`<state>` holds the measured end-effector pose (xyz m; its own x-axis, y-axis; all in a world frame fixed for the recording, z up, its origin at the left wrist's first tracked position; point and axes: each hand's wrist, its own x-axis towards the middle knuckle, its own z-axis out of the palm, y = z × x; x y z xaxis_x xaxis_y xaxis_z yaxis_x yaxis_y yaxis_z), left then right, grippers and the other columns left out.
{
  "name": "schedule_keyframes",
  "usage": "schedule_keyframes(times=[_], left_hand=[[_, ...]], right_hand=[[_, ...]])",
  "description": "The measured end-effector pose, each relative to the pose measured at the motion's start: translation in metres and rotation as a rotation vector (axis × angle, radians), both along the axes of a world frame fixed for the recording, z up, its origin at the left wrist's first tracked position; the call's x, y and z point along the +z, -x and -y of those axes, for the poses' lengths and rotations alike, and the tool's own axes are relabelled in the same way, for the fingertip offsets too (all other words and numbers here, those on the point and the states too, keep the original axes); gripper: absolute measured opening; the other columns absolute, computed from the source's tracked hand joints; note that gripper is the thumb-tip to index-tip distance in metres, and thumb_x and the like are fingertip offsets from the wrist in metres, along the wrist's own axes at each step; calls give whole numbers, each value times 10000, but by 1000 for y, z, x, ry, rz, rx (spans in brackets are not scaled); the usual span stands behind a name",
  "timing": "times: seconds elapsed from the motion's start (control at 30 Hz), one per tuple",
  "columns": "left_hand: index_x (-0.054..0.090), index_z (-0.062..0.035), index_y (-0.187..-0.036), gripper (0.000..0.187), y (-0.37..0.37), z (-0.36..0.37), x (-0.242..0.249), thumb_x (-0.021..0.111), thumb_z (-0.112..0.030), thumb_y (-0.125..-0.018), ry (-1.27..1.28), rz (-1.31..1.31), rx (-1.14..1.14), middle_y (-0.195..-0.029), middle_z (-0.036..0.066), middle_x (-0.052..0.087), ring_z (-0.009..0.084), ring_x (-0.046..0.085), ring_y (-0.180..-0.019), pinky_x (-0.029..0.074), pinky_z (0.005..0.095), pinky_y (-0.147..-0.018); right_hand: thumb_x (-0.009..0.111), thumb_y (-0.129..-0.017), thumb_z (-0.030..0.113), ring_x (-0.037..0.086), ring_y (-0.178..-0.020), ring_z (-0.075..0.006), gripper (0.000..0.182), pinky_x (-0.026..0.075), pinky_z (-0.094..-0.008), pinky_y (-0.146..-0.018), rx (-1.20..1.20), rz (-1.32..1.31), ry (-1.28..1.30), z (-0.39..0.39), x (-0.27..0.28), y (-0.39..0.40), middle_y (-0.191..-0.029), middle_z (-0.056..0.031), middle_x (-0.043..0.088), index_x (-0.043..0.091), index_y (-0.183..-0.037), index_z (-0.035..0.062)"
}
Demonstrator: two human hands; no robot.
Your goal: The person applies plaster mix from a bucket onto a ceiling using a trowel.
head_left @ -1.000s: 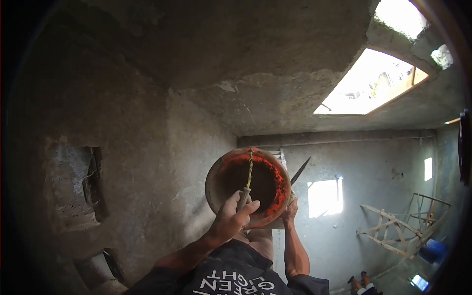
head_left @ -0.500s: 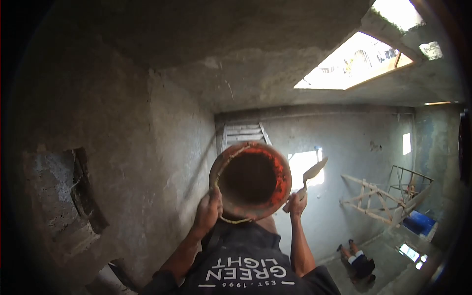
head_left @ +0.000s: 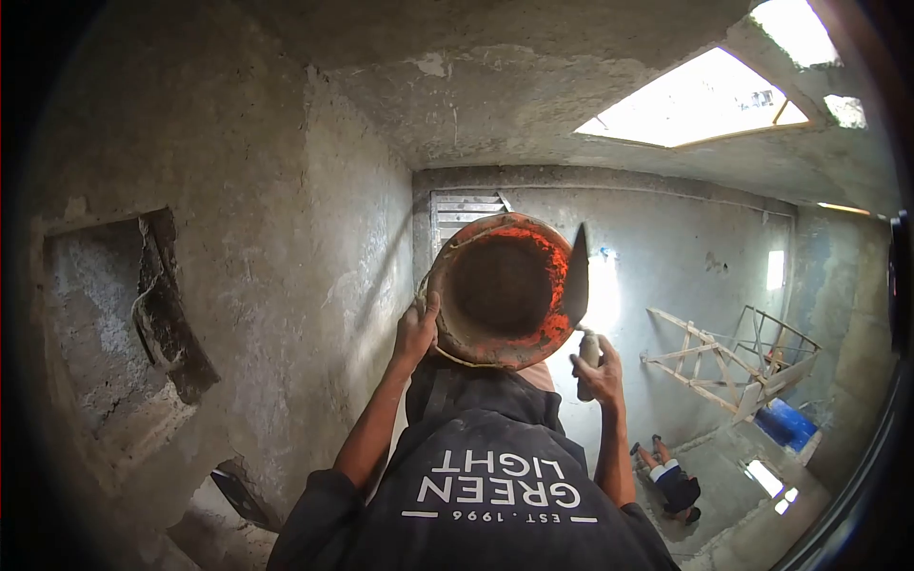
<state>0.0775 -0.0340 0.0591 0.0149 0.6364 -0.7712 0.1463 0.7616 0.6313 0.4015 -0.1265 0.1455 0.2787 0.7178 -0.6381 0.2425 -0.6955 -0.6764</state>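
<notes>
A red bucket [head_left: 500, 290], its inside caked with mortar, is held up with its mouth toward the camera, in front of a grey plastered wall [head_left: 314, 238]. The left hand [head_left: 417, 328] is closed on the bucket's left rim, beside the rope handle. The right hand [head_left: 598, 371] is wrapped round the handle of a trowel [head_left: 576, 276], whose blade stands upright against the bucket's right rim.

The step in hand is judged to be scraping mortar out of the bucket. It is done well if the bucket is kept tilted and firmly braced by the rim, so that the blade can be drawn along the inner wall without the bucket turning. The blade is best laid flat to the wall, not on its point. Below, a person [head_left: 671, 481] lies or sits on the floor [head_left: 733, 495]; falling mortar could land near them.
</notes>
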Motion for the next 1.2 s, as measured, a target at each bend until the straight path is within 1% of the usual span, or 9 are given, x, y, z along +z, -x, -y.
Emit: schedule_keyframes(times=[0.07,0.13,0.2,0.23,0.37,0.47,0.7,1.0,1.2], left_hand=[[468,-74,-722,549,-5,-2,8,520,-587,-909,-76,-112,-45,-480,-6,414,107,441,-400,381,285,-407],[478,-64,-706,577,-5,0,0,505,-604,-907,-125,-166,-76,-480,34,465,135,507,-420,430,298,-431],[576,91,-936,727,-2,6,-13,509,-631,-887,-210,-287,-189,-688,190,594,300,612,-623,486,393,-614],[573,96,-989,738,-5,4,-10,515,-632,-881,-241,-357,-220,-809,264,624,382,637,-780,489,419,-719],[584,62,-1018,659,-32,-15,30,535,-582,-889,-255,-271,-216,-892,285,640,428,636,-903,495,443,-773],[588,55,-1012,597,-50,-14,32,553,-530,-896,-502,-393,-233,-879,286,641,441,635,-874,502,458,-752],[574,115,-1089,667,-70,-25,66,588,-516,-871,-526,-366,-307,-902,336,631,437,641,-912,512,462,-775],[560,100,-1111,618,-85,-18,68,620,-465,-867,-518,-365,-335,-800,277,652,412,667,-820,527,434,-710],[559,77,-1111,582,-91,-17,72,615,-451,-874,-518,-342,-335,-841,273,657,414,663,-848,527,428,-731]], right_hand=[[811,-736,166,601,-620,-142,464,502,-294,-526,134,7,54,0,1,-2,-776,-67,603,555,-1096,24],[818,-719,161,592,-628,-173,466,497,-328,-556,155,-14,-31,-11,20,2,-794,-86,601,552,-1079,32],[820,-694,142,596,-674,-226,463,492,-359,-605,423,245,-158,-14,20,-9,-825,-114,594,550,-1058,49],[816,-676,132,581,-704,-284,453,482,-384,-649,476,293,-132,-19,22,-10,-827,-141,585,549,-1033,51],[709,-782,263,622,-937,-362,399,501,-428,-766,603,414,-4,-41,28,-25,-1025,-159,639,574,-1119,99],[671,-818,289,625,-917,-355,386,501,-434,-758,643,510,3,-49,13,-42,-1012,-153,625,571,-1140,103],[541,-902,258,647,-849,-317,261,513,-451,-716,967,742,-13,-81,-5,-56,-963,-135,607,598,-1113,116],[437,-926,201,649,-856,-343,212,519,-454,-678,1033,963,-119,-80,-23,-54,-975,-177,611,594,-1016,91],[454,-942,243,671,-808,-327,270,539,-454,-673,999,871,-64,-85,-30,-64,-983,-183,644,609,-971,25]])
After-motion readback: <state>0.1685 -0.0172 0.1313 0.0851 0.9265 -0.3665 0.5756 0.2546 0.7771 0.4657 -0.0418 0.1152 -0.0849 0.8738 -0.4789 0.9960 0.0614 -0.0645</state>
